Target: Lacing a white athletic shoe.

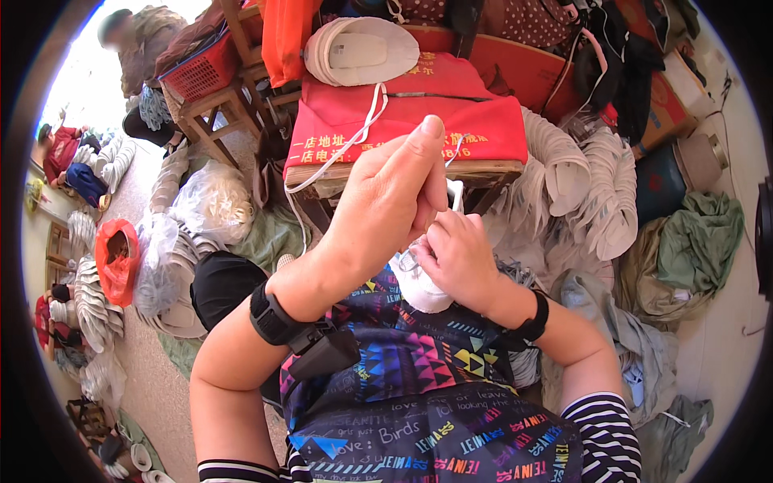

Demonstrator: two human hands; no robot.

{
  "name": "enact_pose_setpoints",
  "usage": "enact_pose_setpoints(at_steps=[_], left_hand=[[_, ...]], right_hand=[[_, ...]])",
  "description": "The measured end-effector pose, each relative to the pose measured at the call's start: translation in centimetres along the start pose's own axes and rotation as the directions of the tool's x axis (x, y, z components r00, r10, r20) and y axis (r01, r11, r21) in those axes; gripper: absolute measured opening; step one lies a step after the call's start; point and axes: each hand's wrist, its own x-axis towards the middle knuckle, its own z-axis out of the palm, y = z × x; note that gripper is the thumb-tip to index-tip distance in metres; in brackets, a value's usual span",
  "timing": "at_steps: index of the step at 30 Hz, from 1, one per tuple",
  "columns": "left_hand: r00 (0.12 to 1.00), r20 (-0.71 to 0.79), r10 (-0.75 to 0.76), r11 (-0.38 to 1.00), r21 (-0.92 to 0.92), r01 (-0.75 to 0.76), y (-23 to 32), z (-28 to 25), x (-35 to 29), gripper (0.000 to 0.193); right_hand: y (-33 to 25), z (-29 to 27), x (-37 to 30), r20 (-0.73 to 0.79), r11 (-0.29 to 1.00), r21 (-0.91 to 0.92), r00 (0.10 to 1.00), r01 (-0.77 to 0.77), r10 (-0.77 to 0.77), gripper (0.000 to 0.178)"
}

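Note:
A white shoe [424, 291] rests on my lap, partly covered by my hands. My right hand [463, 262] is closed on its upper, with the fingers bent near the opening. Above and to the left, my left hand [390, 197] is raised over the shoe, thumb side up and fingers curled inward. A white shoelace [345, 151] trails over the red cloth and down to the left; a short piece also shows beside my left fingers, which seem closed on it, though the grip is partly hidden. Between both hands, a narrow white strip [456, 194] stands up.
A stool under a red printed cloth [483, 117] stands ahead, with stacked pale shoe parts [362, 50] on it. More stacks [596, 181] lie to the right, near green sacking [700, 241]. At left are plastic bags [211, 201], a red bag [117, 262] and other people.

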Motion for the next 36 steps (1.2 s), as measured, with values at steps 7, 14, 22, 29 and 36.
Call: enact_pose_setpoints(at_steps=[7, 14, 22, 29, 36], left_hand=[[0.946, 0.115, 0.302, 0.893, -0.383, -0.238, 5.7, 0.6, -0.9, 0.039], [0.989, -0.067, 0.136, 0.966, -0.214, -0.147, 3.4, -2.1, 0.7, 0.047], [0.989, -0.139, 0.046, 0.842, -0.527, -0.113, -0.2, -10.0, 2.4, 0.029], [0.899, -0.343, -0.273, 0.464, -0.866, -0.190, -3.2, -23.6, -3.8, 0.016], [0.870, -0.327, -0.368, 0.173, -0.944, -0.282, -9.4, -39.1, -13.5, 0.010]], right_hand=[[-0.7, 1.2, -2.0, -0.204, 0.963, -0.243, 0.964, 0.120, -0.171, 0.038], [0.0, -1.1, -1.0, -0.095, 0.999, -0.044, 0.995, -0.022, 0.018, 0.038], [1.5, -5.8, 4.0, 0.365, 0.190, 0.908, 0.927, -0.374, 0.081, 0.020], [11.0, -10.8, 3.6, 0.165, -0.462, 0.887, 0.950, -0.026, 0.265, 0.027], [21.9, -10.3, -5.1, 0.451, -0.581, 0.813, 0.654, -0.020, 0.608, 0.033]])
